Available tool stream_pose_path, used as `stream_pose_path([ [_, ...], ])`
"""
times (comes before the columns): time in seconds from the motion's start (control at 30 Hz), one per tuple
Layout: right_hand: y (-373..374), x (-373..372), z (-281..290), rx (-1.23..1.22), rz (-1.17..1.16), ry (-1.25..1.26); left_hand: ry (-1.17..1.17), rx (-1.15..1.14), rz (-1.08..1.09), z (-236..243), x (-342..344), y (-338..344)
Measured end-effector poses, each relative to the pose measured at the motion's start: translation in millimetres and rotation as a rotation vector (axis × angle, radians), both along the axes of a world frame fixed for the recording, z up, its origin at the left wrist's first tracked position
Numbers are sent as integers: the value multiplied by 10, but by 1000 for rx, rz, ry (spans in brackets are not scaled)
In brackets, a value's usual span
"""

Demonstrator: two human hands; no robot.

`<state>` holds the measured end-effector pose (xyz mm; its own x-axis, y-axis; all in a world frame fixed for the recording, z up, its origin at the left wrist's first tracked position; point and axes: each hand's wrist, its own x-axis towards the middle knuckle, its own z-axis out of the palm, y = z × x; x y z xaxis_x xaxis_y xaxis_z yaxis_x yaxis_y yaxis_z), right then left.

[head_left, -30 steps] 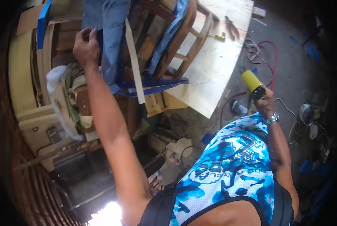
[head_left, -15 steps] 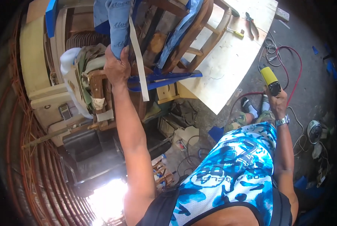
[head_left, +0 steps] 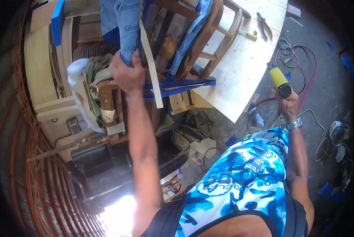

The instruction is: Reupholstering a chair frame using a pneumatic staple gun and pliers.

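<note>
A wooden chair frame (head_left: 215, 41) lies on a worktable, partly covered in blue printed fabric (head_left: 128, 33). My left hand (head_left: 127, 73) is closed on the lower end of that fabric where it wraps over the frame, with my thumb pressed against it. Just beside the hand a narrow white strip (head_left: 151, 65) hangs down. Strips of darker blue cloth (head_left: 177, 87) run along the frame's lower rail. Out to the right, away from the chair, my right hand (head_left: 289, 107) grips a yellow and black staple gun (head_left: 280, 82).
Pliers (head_left: 264, 26) and a yellow-handled screwdriver (head_left: 248, 34) lie on the pale board (head_left: 240, 79). A red hose (head_left: 313, 65) and cables loop across the floor. At right stands a small white fan (head_left: 336, 133). Below the chair is a black padded seat (head_left: 101, 168).
The chair and table sit slightly farther right and lower in the view. My left hand keeps its hold on the fabric. The staple gun has shifted slightly left, and my feet show less.
</note>
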<state>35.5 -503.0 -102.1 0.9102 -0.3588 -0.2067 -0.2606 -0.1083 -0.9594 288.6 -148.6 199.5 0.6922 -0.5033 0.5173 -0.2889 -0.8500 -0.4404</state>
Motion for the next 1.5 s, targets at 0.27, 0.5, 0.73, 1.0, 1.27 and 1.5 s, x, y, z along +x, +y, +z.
stream_pose_path([
  [0.27, -7, -2, 4, 17, -45, 18, 286, -847, 170, -200, -355, -1276],
  [0.5, 104, -7, 56, 62, 103, 11, 340, -853, 207, -150, 61, -1575],
  [0.73, 465, 277, -234, -555, 584, -60, 584, -938, 244, -30, -177, -1119],
  [1.0, 1218, 844, -1320, -841, 816, -81, 699, -1167, 216, -217, -475, -1072],
  [1.27, 1787, 1075, -1605, -843, 835, 43, 545, -954, 93, -198, -430, -775],
  [1.5, 1177, 2044, 1226, -554, 288, -797, 546, -873, 97, 77, -500, -547],
])
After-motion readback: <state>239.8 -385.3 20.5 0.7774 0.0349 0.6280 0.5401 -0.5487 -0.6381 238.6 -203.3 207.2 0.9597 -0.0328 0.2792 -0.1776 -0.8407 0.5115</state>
